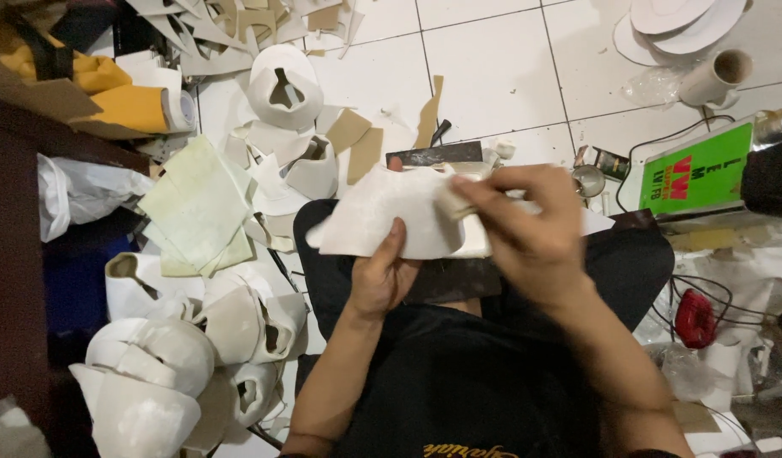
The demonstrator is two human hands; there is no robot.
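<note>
White tiled floor [492, 76] carries piled shells [166, 356] at left and a green can [696, 174] at right. Over the lap lies a pale sheet [382, 216], which looks light, thin and floppy, best held by its edges. Left hand [382, 276] grips its near edge, thumb on top. Right hand [526, 225] arches over, fingertips pinched on a small pad [453, 203] against the sheet.

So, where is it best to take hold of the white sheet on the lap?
Probably at the bare left corner of the white sheet, coming from the left. It lies flat and thin, free of the left hand and right hand, so fingers could pinch its edge.
</note>
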